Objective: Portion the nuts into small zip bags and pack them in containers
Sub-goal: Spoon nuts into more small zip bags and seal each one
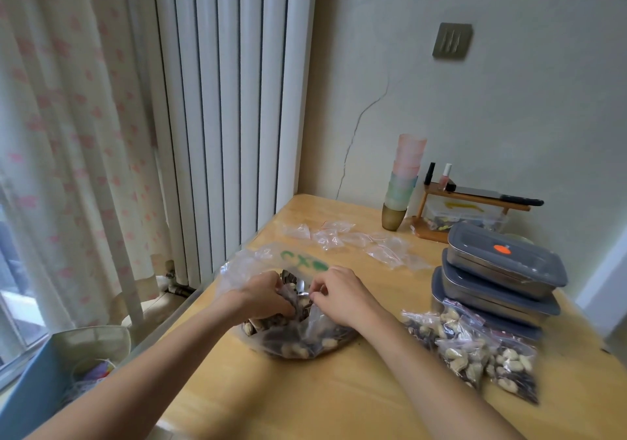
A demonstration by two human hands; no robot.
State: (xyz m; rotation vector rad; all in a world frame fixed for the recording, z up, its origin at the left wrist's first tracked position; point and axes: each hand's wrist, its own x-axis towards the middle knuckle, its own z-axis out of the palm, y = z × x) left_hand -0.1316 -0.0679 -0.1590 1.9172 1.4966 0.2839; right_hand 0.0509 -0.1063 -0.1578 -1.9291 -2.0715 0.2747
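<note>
A large clear bag of mixed nuts [305, 339] lies on the wooden table [305, 399] in front of me. My left hand [264, 295] is curled inside its mouth, gripping a handful of nuts. My right hand [339, 292] pinches the edge of a small zip bag [314, 316] held over the big bag. Several filled small zip bags [475, 348] lie to the right. Empty small zip bags [359, 239] are scattered farther back. Three stacked grey-lidded containers [498, 277] stand at the right.
A stack of pastel cups [402, 182] and a small wooden rack [475, 207] with bottles and a knife stand against the back wall. A radiator [230, 100] and a curtain [68, 134] are on the left. A blue box [51, 382] sits below the table's left edge.
</note>
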